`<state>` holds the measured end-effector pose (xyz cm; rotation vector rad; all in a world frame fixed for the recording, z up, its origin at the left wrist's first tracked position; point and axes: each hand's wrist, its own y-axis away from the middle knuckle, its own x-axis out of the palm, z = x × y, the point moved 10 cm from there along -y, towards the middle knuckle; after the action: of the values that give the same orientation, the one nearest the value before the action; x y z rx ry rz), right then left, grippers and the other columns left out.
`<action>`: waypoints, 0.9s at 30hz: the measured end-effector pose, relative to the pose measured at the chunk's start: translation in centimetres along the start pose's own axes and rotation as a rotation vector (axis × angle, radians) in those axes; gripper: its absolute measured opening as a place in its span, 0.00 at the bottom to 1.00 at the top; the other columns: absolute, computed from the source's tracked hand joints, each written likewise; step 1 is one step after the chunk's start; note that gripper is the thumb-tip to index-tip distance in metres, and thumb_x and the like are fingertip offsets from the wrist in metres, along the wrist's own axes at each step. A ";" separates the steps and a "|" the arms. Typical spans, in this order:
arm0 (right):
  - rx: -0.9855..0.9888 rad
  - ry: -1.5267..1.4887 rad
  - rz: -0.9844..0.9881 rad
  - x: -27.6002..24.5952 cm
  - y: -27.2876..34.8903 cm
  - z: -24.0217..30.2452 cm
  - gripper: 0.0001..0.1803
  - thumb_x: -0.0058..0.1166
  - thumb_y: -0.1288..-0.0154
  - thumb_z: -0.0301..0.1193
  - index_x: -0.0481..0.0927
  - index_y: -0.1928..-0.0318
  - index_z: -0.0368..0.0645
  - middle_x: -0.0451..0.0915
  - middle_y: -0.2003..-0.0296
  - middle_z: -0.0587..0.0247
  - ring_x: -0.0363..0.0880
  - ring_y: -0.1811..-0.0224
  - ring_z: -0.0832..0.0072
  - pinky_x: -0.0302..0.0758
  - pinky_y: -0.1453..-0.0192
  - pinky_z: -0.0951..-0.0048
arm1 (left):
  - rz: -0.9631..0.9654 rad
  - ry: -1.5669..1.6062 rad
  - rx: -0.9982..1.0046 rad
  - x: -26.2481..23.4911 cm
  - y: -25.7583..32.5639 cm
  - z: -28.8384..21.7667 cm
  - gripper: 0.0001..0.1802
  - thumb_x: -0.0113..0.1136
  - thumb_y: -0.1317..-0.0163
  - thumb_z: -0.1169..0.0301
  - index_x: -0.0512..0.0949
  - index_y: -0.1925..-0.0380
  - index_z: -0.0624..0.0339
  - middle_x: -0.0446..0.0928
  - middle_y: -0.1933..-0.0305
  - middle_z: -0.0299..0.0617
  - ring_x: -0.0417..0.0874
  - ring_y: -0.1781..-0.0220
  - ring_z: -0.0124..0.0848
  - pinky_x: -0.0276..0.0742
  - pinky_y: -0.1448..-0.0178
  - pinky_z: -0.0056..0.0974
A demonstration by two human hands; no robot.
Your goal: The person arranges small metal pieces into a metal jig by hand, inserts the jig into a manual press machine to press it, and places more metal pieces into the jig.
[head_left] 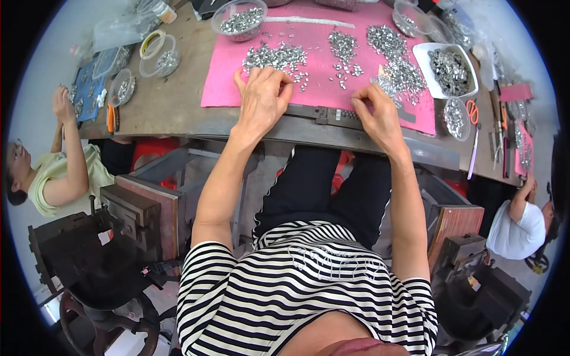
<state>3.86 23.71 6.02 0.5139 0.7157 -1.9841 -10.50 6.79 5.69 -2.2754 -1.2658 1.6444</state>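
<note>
My left hand (262,99) is over the near edge of a pile of small shiny metal pieces (274,56) on a pink mat (222,83). Its thumb and forefinger curl together, the little finger sticks out, and anything between the tips is hidden. My right hand (379,117) is pinched at the table's front edge, beside a narrow dark metal strip fixture (337,115). Whatever its fingertips hold is too small to make out. More metal pieces lie in a small heap (343,47) between the hands and in a larger heap (404,80) beyond the right one.
A clear bowl of pieces (240,22) stands at the back, and a white tray (420,56) of darker pieces at right. Orange scissors (472,111) and a purple-handled tool (473,155) lie farther right. Orange-handled pliers (111,117) lie left. People sit on both sides.
</note>
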 end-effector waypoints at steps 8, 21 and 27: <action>-0.163 0.090 -0.073 -0.7 3.4 0.8 0.08 0.65 0.40 0.21 0.78 0.62 0.39 0.80 0.62 0.59 0.79 0.57 0.61 0.69 0.48 0.63 | 0.046 0.299 0.242 3.4 1.8 -8.9 0.06 0.67 0.42 0.73 0.81 0.65 0.54 0.80 0.60 0.35 0.80 0.50 0.35 0.52 0.27 0.59; -0.173 0.106 -0.105 -1.4 4.1 0.6 0.06 0.62 0.38 0.20 0.82 0.60 0.38 0.84 0.58 0.59 0.82 0.56 0.62 0.72 0.49 0.66 | 0.119 0.334 0.260 5.2 1.7 -9.6 0.08 0.67 0.41 0.72 0.83 0.61 0.56 0.80 0.60 0.37 0.81 0.49 0.38 0.50 0.24 0.67; -0.155 0.086 -0.145 -1.3 3.9 0.6 0.06 0.61 0.36 0.21 0.82 0.59 0.38 0.84 0.60 0.59 0.82 0.57 0.61 0.72 0.50 0.65 | 0.004 0.318 0.207 4.5 2.0 -9.9 0.10 0.69 0.43 0.74 0.82 0.61 0.56 0.79 0.62 0.39 0.80 0.50 0.39 0.54 0.25 0.67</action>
<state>7.88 22.56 6.14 0.4682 0.9757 -2.0291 -0.88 12.25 5.57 -2.2927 -0.9721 1.2781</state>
